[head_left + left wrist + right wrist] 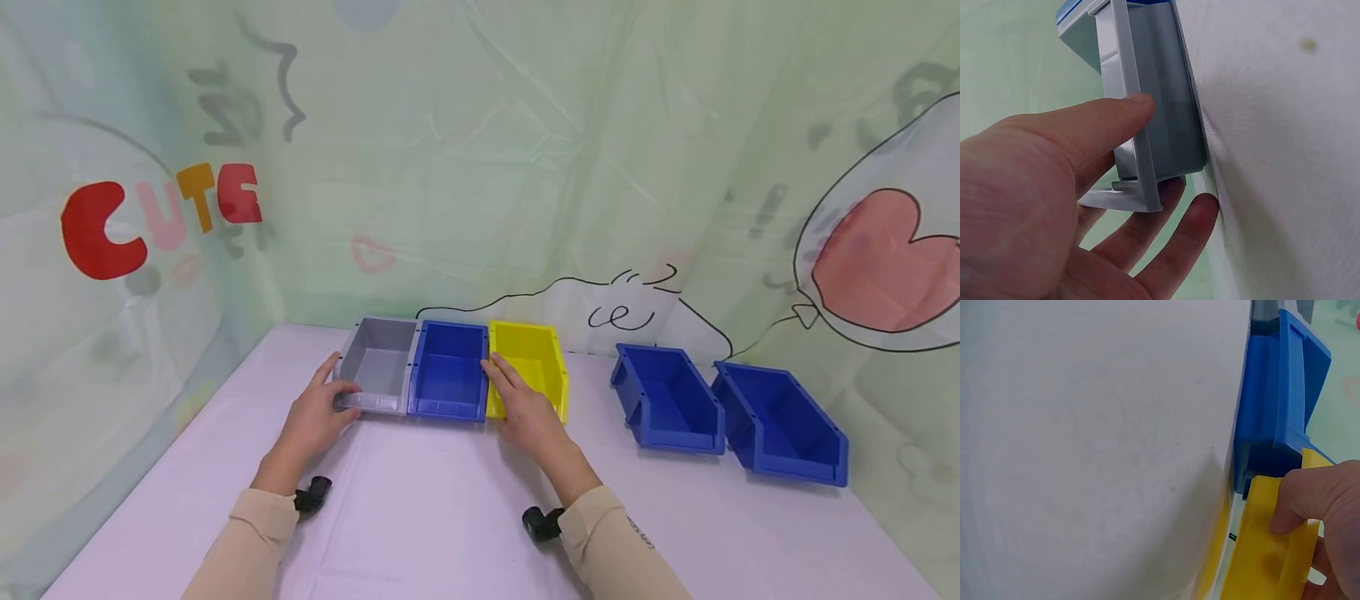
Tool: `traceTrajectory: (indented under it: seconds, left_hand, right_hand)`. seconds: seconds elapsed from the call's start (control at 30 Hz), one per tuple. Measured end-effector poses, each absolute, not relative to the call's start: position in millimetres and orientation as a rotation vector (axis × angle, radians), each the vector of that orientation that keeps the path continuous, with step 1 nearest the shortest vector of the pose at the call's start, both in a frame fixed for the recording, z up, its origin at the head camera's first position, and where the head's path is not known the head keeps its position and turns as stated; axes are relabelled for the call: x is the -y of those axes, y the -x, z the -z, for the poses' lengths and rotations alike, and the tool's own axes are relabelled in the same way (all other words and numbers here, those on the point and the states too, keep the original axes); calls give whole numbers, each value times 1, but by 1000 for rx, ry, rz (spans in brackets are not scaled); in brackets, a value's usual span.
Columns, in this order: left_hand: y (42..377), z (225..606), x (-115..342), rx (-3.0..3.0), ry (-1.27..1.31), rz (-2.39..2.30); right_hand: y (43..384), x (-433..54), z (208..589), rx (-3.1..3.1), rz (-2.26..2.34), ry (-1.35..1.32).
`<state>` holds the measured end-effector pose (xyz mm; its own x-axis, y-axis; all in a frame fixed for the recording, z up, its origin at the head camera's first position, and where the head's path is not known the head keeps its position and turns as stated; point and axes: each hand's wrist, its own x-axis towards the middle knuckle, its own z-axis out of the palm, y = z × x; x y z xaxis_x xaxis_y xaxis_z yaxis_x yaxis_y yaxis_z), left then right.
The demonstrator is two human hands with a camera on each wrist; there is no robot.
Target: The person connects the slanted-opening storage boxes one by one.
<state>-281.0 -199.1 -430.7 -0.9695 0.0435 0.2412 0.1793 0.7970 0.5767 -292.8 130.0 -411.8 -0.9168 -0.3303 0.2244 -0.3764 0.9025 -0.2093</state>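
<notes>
While the left hand (311, 421) gripped the gray bin (384, 367) by its near left corner, the right hand (531, 419) pinched the yellow bin (538, 358); middle blue bin (452, 362) sat between, all on bench (435, 517).

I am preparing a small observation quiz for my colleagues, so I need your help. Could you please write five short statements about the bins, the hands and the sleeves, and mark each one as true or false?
1. The left hand grips the grey bin. True.
2. The right hand holds the yellow bin. True.
3. The yellow bin stands in the middle of its row of three. False: the middle blue bin stands there.
4. Two other blue bins stand apart from this row. True.
5. The sleeves are black. False: they are beige.
</notes>
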Motion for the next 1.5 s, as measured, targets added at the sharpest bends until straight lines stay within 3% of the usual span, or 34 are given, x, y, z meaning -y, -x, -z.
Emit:
traceTrajectory:
  seconds: [1.5]
  left_hand:
    - [282, 431, 198, 2791, 159, 921]
  right_hand:
    - [288, -129, 418, 2935, -284, -535]
